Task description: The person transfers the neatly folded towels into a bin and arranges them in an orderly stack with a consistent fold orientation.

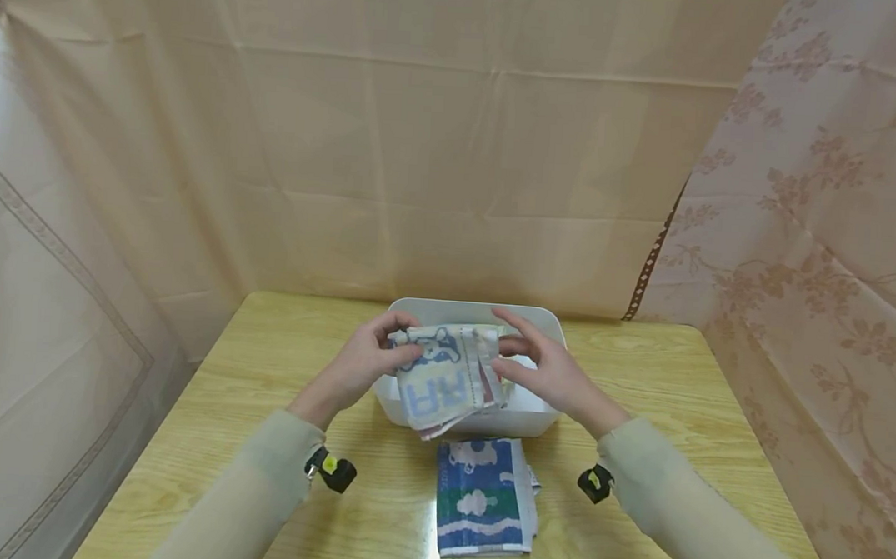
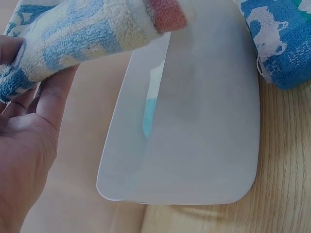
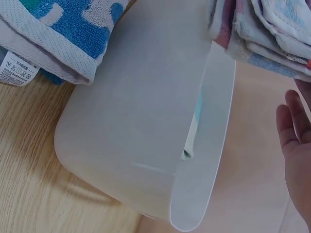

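My left hand [image 1: 365, 355] pinches a folded terry towel [image 1: 439, 379] by its left edge, thumb on the front face. The towel is cream with pale blue letters and an animal figure, and reddish layers show at its side. It is held up over the white plastic bin [image 1: 539, 424]. My right hand [image 1: 552, 374] is beside the towel's right edge, fingers spread and thumb right at the layers. A second folded towel [image 1: 479, 493], blue and green with white figures, lies on the table in front of the bin.
Inside the bin, a white and light-blue item [image 2: 151, 109] shows past the rim. A white care label [image 3: 18, 69] sticks out of the blue towel. The wood-grain table [image 1: 634, 488] backs onto a beige curtain [image 1: 452, 188].
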A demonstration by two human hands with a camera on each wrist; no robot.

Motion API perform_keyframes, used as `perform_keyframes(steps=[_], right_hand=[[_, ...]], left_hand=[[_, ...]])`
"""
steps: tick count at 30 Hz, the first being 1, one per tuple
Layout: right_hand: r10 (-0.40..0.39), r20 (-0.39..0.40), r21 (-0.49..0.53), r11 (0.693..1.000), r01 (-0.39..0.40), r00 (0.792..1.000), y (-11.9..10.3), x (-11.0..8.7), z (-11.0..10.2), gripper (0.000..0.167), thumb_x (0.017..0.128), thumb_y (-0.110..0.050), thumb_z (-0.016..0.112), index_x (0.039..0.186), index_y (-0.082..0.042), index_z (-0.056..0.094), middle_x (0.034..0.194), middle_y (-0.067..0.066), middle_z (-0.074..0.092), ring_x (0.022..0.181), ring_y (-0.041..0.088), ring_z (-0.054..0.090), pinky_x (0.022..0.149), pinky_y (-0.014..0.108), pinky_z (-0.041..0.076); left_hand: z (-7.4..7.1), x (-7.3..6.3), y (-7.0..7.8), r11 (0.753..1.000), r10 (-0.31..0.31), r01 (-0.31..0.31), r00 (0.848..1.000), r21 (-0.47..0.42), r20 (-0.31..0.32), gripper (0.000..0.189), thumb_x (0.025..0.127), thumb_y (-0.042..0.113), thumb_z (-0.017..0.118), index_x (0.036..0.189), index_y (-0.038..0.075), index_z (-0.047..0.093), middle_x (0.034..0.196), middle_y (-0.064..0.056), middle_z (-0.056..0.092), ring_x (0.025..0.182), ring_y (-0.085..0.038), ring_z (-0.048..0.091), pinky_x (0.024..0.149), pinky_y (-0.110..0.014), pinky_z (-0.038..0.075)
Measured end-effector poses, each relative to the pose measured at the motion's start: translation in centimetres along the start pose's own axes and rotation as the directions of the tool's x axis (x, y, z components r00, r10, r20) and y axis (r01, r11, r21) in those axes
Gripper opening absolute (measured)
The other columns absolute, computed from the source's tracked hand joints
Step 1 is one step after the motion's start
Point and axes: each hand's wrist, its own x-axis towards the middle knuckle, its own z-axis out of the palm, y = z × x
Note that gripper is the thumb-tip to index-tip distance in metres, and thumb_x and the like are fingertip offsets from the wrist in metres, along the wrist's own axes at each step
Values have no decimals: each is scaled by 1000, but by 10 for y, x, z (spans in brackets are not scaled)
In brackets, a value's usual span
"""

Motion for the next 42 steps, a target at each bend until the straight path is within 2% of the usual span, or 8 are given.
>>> perform_keyframes(steps=[4, 10, 15, 19, 25, 29, 37, 42], right_hand=[[-25, -9, -16, 1000, 25, 1000, -1, -1, 3, 78, 97, -28, 72, 162, -31, 28, 128, 5, 70, 132, 26, 58, 116, 65, 31], [-41, 11, -34, 999, 41, 999, -2, -3, 7, 87, 96, -28, 73, 163, -33, 19, 138, 8, 65, 131, 30, 57, 112, 67, 34], [-162, 44, -33, 986, 163, 986, 1, -1, 12, 90, 94, -15, 75, 163, -23, 17, 139, 14, 61, 123, 31, 60, 105, 60, 45], [-241, 76, -48, 968, 245, 968, 4, -1, 16, 82, 94, -11, 74, 158, -20, 23, 138, 16, 56, 115, 30, 61, 100, 56, 49], [-248, 101, -118, 959, 259, 963, 6, -3, 18, 72, 96, -15, 72, 157, -24, 34, 154, 11, 43, 120, 27, 56, 100, 53, 51], [-246, 109, -158, 952, 261, 963, 7, -2, 17, 70, 96, -15, 72, 156, -23, 38, 156, 8, 42, 123, 25, 52, 100, 49, 51], [-131, 116, -198, 968, 153, 984, 6, -3, 17, 70, 98, -19, 69, 158, -36, 37, 141, 8, 46, 108, 27, 50, 84, 52, 51], [-116, 94, -210, 969, 133, 989, 7, -4, 19, 70, 98, -24, 69, 159, -33, 36, 136, 6, 48, 110, 25, 52, 90, 54, 51]], left_hand=[[1, 1, -1, 999, -6, 6, 1000, -42, -19, 28, 95, 14, 70, 118, 7, 58, 116, -10, 59, 90, -21, 66, 72, -34, 60], [2, 3, -3, 996, -34, 29, 998, -85, -56, 25, 96, 13, 68, 118, 9, 58, 117, -9, 56, 91, -21, 65, 70, -33, 60], [3, 4, -4, 990, -53, 42, 996, -135, -76, 23, 96, 11, 67, 117, 9, 57, 116, -9, 55, 91, -20, 63, 69, -32, 59], [3, 5, -5, 985, -61, 47, 995, -164, -81, 25, 97, 10, 67, 119, 7, 57, 115, -9, 55, 90, -20, 63, 69, -31, 60], [4, 6, -6, 985, -61, 46, 994, -167, -88, 28, 96, 10, 67, 121, 5, 57, 116, -10, 55, 91, -20, 64, 70, -32, 60], [5, 7, -7, 986, -64, 48, 994, -158, -94, 29, 96, 11, 67, 122, 5, 57, 116, -10, 55, 92, -21, 63, 70, -32, 60], [7, 9, -7, 987, -81, 66, 992, -146, -100, 31, 96, 14, 69, 123, 6, 58, 119, -10, 54, 94, -22, 63, 72, -33, 60], [7, 10, -7, 984, -86, 68, 991, -162, -105, 34, 97, 15, 70, 127, 9, 55, 120, -11, 54, 93, -22, 64, 71, -33, 60]])
